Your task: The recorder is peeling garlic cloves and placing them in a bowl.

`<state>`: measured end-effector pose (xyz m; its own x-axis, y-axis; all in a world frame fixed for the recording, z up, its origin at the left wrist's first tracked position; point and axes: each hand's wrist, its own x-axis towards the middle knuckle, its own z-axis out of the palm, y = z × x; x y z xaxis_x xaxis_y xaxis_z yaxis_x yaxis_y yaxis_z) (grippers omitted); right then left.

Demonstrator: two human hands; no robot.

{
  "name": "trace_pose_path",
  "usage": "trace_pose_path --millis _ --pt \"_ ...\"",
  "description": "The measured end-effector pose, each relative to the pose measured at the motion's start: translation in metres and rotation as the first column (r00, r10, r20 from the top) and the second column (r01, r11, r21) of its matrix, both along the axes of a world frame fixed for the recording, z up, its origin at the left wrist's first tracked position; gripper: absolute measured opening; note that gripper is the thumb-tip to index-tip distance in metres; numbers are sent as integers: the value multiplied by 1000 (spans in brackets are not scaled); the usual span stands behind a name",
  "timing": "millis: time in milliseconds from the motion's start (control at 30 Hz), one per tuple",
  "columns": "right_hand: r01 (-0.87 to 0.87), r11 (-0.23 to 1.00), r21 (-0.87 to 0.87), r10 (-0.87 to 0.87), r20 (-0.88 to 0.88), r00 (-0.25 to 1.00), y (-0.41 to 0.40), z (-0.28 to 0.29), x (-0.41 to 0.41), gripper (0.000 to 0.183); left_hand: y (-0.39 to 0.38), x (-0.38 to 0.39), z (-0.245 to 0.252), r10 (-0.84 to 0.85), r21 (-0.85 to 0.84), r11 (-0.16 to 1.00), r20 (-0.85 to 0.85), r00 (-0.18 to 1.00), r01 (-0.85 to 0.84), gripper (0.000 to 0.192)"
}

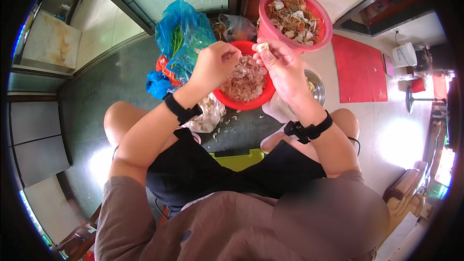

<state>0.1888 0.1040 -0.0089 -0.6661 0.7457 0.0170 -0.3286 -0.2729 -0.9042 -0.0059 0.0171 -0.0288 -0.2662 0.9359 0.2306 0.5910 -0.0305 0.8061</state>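
Note:
My right hand (284, 67) pinches a pale garlic clove (262, 47) between thumb and fingers, above the right rim of a red plastic basin (241, 106). Papery garlic skins (246, 83) fill much of that basin. Over its left side is my left hand (217, 61), its fingers curled together at the tips; whether they pinch a scrap of skin I cannot tell. Partly hidden behind my right forearm, a steel bowl (320, 88) contains pale cloves (310, 85). A clear plastic bag of garlic bulbs (208, 117) lies below my left wrist.
A pink tub (266, 29) of skins and root scraps stands beyond my right hand. Blue plastic bags (192, 18) with green vegetables sit left of the basin. Loose skin bits (215, 135) dot the floor. A red mat (359, 69) lies at the right.

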Motion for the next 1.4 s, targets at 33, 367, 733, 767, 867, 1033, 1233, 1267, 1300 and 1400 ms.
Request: trace_pose_path --millis 33,367,733,767,867,1033,1233,1267,1300,1400 --pt "-13 1000 24 12 27 1000 -1 1 -2 34 3 -2 -8 3 3 1000 -4 1000 -3 15" --pt "-28 998 59 25 59 998 -1 -8 1 29 22 -8 -10 -56 -175 983 -56 997 45 14" --pt "-2 988 152 -24 169 985 -7 13 0 35 -5 2 46 -177 257 951 -2 984 171 25" --pt "-2 984 177 -34 199 979 -9 15 -1 33 -6 1 49 -173 255 952 -3 985 168 25" --pt "13 972 234 -49 147 988 -12 12 -1 30 -9 0 50 -197 268 942 -49 979 203 23" --pt "-2 972 234 -47 203 978 -14 16 0 29 -13 -2 49 -191 186 963 -34 981 194 19" --pt "-9 977 212 -28 170 985 -15 14 1 32 -16 5 47 -169 173 969 -70 983 179 16" --pt "-7 977 212 -32 180 983 -15 14 1 32 -17 7 46 -169 172 969 -69 983 179 16" --pt "-7 977 212 -32 180 983 -15 13 0 32 -18 8 46 -148 181 971 -68 987 158 16" --pt "11 976 218 -52 183 982 -16 12 -1 31 -19 14 43 -102 209 971 -82 991 117 14"
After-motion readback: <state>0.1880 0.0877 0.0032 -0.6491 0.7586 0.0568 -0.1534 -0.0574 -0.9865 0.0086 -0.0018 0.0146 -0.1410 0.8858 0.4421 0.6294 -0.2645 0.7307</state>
